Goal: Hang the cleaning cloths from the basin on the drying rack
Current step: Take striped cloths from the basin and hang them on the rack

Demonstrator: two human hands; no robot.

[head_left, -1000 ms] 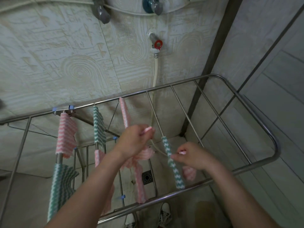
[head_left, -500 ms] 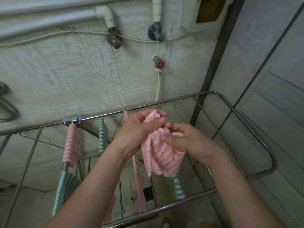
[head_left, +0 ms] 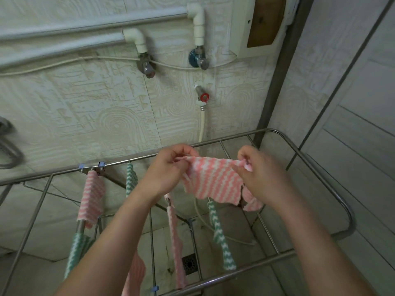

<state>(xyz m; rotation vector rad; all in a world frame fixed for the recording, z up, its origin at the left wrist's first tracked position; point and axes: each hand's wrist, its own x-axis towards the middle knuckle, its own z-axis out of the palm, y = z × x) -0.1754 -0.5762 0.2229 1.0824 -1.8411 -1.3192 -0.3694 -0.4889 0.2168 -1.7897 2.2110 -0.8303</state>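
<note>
A pink-and-white zigzag cloth (head_left: 210, 181) is stretched flat between my two hands above the metal drying rack (head_left: 316, 174). My left hand (head_left: 168, 167) pinches its upper left corner and my right hand (head_left: 259, 175) pinches its upper right corner. Several cloths hang on the rack's bars: a pink one (head_left: 92, 196) at the left, a green one (head_left: 130, 180) beside it, a narrow pink one (head_left: 176, 238) in the middle and a green one (head_left: 220, 233) to its right. The basin is out of view.
The tiled wall behind carries white pipes (head_left: 136, 39), two valves and a red-handled tap (head_left: 203, 97) with a hose running down. A floor drain (head_left: 189, 263) lies under the rack. A grey panelled wall (head_left: 352, 146) closes the right side.
The bunched pink cloth has been lifted and spread out flat; my hands have moved apart to its two upper corners. The view has tilted upward, showing more wall.
</note>
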